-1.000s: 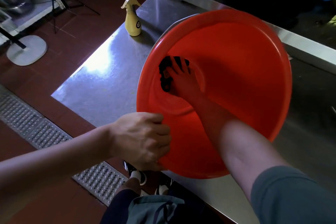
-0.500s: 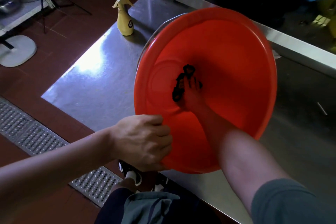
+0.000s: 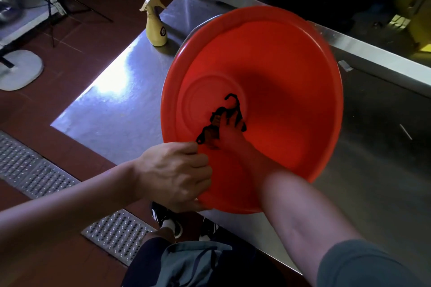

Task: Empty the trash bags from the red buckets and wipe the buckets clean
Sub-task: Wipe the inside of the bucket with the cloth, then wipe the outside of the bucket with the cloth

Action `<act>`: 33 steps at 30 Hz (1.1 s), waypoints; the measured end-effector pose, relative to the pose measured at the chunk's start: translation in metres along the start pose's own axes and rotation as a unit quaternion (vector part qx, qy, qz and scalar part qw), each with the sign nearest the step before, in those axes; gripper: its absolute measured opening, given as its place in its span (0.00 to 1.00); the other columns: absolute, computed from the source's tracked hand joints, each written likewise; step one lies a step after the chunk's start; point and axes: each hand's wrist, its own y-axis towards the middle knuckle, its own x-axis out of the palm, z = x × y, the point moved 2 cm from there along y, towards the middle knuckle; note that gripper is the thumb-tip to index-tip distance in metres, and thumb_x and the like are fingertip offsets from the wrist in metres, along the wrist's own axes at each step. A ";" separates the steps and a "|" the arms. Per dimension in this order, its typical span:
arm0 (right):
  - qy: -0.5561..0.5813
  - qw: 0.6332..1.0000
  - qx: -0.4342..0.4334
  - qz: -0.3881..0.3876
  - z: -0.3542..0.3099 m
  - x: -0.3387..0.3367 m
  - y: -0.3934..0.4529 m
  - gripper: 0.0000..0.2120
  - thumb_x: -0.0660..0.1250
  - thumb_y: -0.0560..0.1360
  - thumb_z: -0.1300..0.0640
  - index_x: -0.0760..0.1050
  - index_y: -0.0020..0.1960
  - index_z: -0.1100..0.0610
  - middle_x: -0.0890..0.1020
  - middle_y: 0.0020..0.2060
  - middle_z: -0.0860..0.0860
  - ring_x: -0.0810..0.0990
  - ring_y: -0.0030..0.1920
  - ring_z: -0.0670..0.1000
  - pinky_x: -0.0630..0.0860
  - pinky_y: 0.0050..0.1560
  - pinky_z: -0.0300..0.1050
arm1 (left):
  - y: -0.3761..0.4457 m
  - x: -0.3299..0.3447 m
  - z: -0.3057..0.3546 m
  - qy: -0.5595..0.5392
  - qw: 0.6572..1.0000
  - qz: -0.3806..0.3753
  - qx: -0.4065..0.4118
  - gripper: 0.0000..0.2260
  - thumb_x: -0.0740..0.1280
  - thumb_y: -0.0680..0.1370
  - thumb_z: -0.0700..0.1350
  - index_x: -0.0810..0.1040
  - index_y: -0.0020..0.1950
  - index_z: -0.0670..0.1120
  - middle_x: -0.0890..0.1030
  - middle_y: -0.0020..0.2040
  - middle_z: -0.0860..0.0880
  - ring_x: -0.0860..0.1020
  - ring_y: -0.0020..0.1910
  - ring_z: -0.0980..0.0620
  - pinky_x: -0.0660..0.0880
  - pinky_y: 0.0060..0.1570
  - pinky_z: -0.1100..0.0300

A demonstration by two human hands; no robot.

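Your right hand (image 3: 229, 133) has slid the dark cloth (image 3: 210, 131) down from the far wall to the bottom of the red bucket (image 3: 291, 72), which lies tipped on the desk (image 3: 112, 109). Its fingers press the cloth flat. Your left hand (image 3: 173, 176) grips the rim. You are wiping; next, rub the near wall.
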 end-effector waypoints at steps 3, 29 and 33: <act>0.026 1.000 0.013 -0.009 -0.007 0.005 0.004 0.47 0.68 0.79 0.46 0.40 0.81 0.65 0.47 0.77 0.74 0.54 0.75 0.77 0.60 0.73 0.67 | -0.004 -0.004 -0.006 0.001 1.000 0.003 -0.013 0.21 0.70 0.77 0.59 0.71 0.33 0.48 0.72 0.32 0.49 0.69 0.33 0.48 0.60 0.38 0.53; 0.181 0.970 -0.151 0.053 -0.047 -0.090 -0.049 0.07 0.70 0.65 0.60 0.74 0.39 0.51 0.78 0.31 0.46 0.73 0.29 0.41 0.67 0.29 0.41 | -0.028 0.004 -0.025 0.048 0.997 0.057 -0.026 0.23 0.71 0.78 0.64 0.73 0.34 0.47 0.72 0.32 0.50 0.70 0.33 0.48 0.63 0.39 0.54; 0.285 0.941 -0.118 0.142 -0.053 -0.127 -0.081 0.13 0.72 0.63 0.64 0.81 0.47 0.55 0.75 0.32 0.43 0.69 0.29 0.42 0.65 0.30 0.39 | -0.032 0.002 -0.039 0.039 0.995 0.084 -0.028 0.24 0.73 0.77 0.63 0.72 0.33 0.47 0.70 0.31 0.50 0.70 0.32 0.48 0.64 0.36 0.54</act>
